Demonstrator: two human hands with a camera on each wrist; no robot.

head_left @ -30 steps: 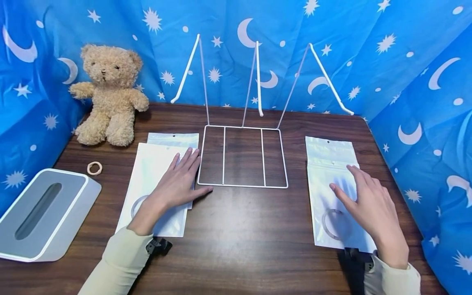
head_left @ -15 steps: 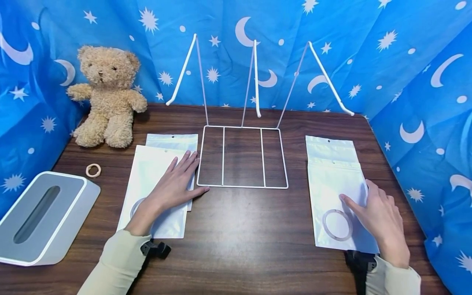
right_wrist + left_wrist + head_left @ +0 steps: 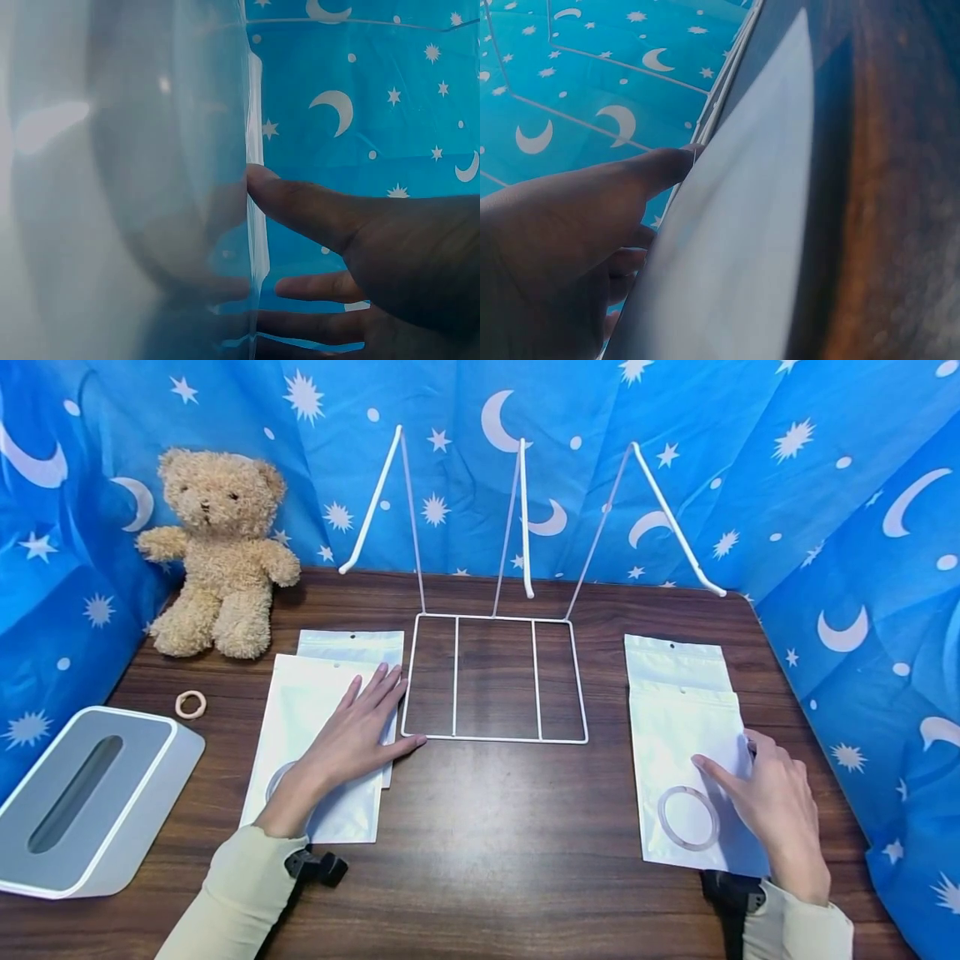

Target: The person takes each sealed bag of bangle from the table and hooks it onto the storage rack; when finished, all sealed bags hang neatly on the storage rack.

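My left hand (image 3: 348, 722) lies with straight, spread fingers on a white resealable pouch (image 3: 300, 710). That pouch overlaps a second white pouch (image 3: 348, 645), and its thumb reaches the front left corner of a white wire rack (image 3: 495, 739). At the right, two more white pouches overlap; the upper pouch (image 3: 667, 735) shows a pale ring shape (image 3: 687, 818), and I cannot tell whether it lies on or inside. My right hand (image 3: 776, 797) rests at that pouch's right edge, its thumb touching the face and its fingers loosely bent; the right wrist view shows thumb and fingers apart.
Three upright arms with sloping hooks rise from the rack's back. A teddy bear (image 3: 217, 547) sits at the back left. In front of it are a small wooden ring (image 3: 191, 704) and a grey-topped tissue box (image 3: 142, 793). Blue star-patterned cloth (image 3: 450, 410) hangs around the table.
My right hand has drawn back toward the right edge of the upper right pouch, uncovering the ring shape. My left hand has stayed on the left pouches.
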